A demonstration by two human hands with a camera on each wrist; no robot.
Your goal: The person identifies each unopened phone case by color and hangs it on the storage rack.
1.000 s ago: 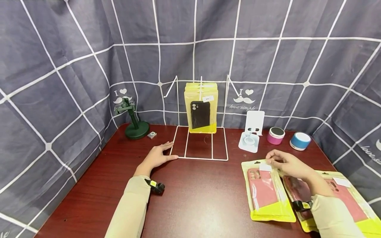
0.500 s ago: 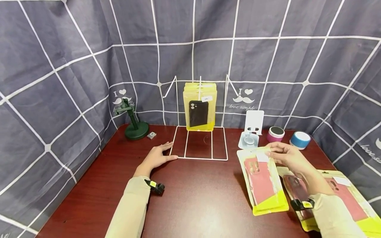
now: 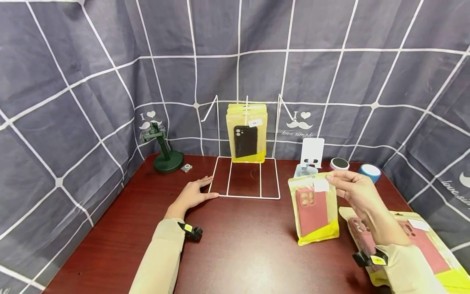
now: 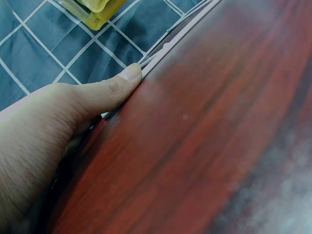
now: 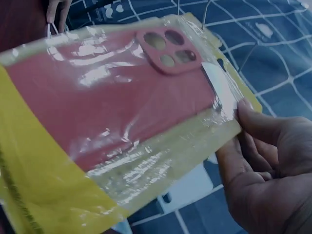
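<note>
My right hand (image 3: 354,190) pinches the upper right corner of a clear-and-yellow pouch with a pink phone case (image 3: 312,210) inside. In the right wrist view the thumb lies on the front of this phone case pouch (image 5: 112,92), by its white label, with fingers curled behind. The pouch hangs upright over the table's right half. My left hand (image 3: 192,194) rests at the front left corner of a white wire rack (image 3: 253,197), fingers spread along its base. In the left wrist view the thumb of the left hand (image 4: 83,100) touches the base wire.
Yellow pouches with a black phone case (image 3: 246,141) hang on the rack's middle hook. More pink-case pouches (image 3: 422,241) lie at the right. Behind the held pouch are a white phone stand (image 3: 313,151) and pink (image 3: 339,164) and blue (image 3: 370,172) speakers. A green stand (image 3: 167,157) is back left.
My right hand has raised the pink phone case pouch off the table and brought it slightly left and away from me, turning it more upright. The left hand stays at the rack.
</note>
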